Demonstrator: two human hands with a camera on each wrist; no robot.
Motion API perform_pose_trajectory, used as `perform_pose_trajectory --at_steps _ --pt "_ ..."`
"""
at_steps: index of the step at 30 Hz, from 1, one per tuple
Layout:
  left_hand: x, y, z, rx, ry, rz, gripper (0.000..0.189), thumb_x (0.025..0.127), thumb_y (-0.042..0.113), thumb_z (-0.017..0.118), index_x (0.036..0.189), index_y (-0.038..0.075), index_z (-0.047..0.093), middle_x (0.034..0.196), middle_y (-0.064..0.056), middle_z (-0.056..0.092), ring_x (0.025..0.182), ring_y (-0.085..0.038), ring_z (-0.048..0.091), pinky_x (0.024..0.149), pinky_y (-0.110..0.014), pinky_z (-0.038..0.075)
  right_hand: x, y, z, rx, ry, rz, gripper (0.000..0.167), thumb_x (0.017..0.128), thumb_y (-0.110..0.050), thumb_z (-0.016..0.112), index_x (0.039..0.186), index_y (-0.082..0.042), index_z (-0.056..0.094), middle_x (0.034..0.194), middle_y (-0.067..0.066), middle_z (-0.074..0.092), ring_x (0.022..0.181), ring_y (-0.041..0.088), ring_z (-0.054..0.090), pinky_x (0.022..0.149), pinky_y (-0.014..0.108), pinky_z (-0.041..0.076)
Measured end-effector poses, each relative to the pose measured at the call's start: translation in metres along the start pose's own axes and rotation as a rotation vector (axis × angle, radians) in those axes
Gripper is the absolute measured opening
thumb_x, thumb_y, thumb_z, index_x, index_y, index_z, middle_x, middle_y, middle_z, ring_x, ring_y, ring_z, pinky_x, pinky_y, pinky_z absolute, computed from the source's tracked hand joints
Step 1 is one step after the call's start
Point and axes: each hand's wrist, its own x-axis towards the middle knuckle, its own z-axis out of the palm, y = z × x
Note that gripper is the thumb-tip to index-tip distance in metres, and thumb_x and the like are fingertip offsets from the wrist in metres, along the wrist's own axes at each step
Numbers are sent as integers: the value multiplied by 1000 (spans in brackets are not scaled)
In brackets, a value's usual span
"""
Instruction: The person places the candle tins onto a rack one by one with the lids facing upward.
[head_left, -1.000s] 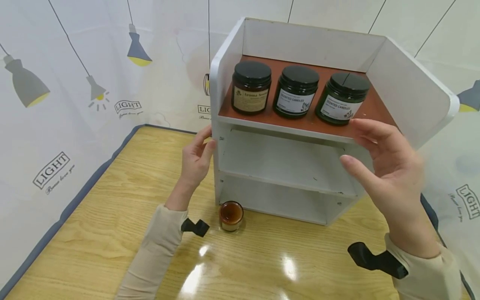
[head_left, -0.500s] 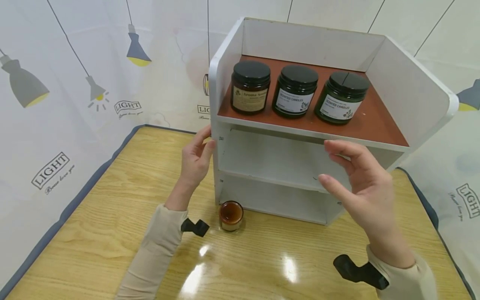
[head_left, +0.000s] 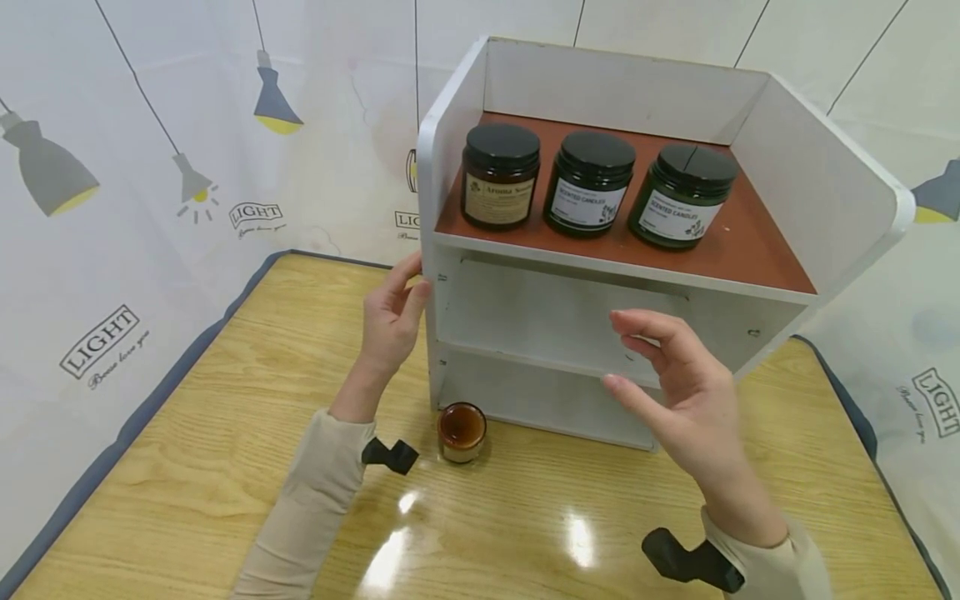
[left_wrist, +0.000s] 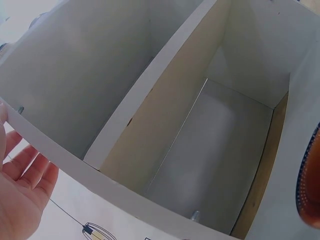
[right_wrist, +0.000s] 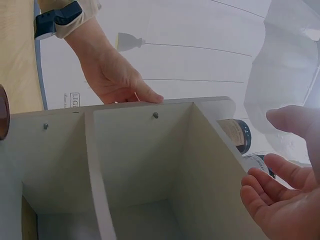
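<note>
My left hand (head_left: 392, 321) touches the outer left side of a white shelf unit (head_left: 547, 317); the fingers lie along the outside, with the thumb near the front edge. In front of the unit, my right hand (head_left: 686, 392) is in the air, thumb and fingers apart and nothing between them. On the red-brown top shelf stand three dark jars with black lids: a brown jar labelled "Aroma" (head_left: 500, 179), a middle scented candle jar (head_left: 590, 187) and a right-hand green scented candle jar (head_left: 681, 200). A small amber glass cup (head_left: 462, 433) stands on the table by the unit's lower left corner.
Raised white side panels (head_left: 840, 175) and a back panel (head_left: 607, 87) border the top shelf. Two lower compartments are divided by a white board (head_left: 540, 358). The wooden table (head_left: 225, 417) meets a lamp-printed curtain (head_left: 187, 108) behind.
My right hand has moved left and down, away from the right-hand green jar, to a spot before the lower compartments. My left hand, the jars and the cup have stayed put.
</note>
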Motion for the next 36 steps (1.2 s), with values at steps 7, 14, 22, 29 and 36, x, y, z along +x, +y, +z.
perform_pose_trajectory --at_steps 7,14,22,29,36 --pt "0 1 1 -2 6 9 60 92 35 55 123 -16 48 114 9 59 105 -13 53 83 -25 49 -10 12 11 20 -15 9 43 78 11 69 117 18 51 120 18 55 115 27 51 96 30 42" --pt "0 1 0 -10 10 9 61 92 36 55 122 -17 48 115 9 59 105 -12 53 82 -25 49 -18 26 23 -1 -48 63 42 77 14 68 116 16 52 119 21 54 115 26 51 97 33 42" --pt "0 0 1 6 7 5 63 92 38 55 123 -17 48 116 11 59 104 -13 53 83 -25 49 -25 36 29 -24 -68 121 43 77 12 69 117 15 52 118 27 51 115 25 50 98 33 41" --pt "0 0 -1 23 7 -3 63 93 39 54 124 -16 48 115 11 59 104 -13 53 83 -26 49 -30 42 38 -52 -89 168 47 73 19 67 117 15 51 119 22 53 115 23 51 98 31 42" --pt "0 0 -1 16 5 -18 62 93 39 55 124 -15 48 117 -14 59 104 -14 53 82 -26 49 -37 55 49 -69 -113 160 48 72 22 66 117 16 51 119 20 55 114 17 52 96 28 43"
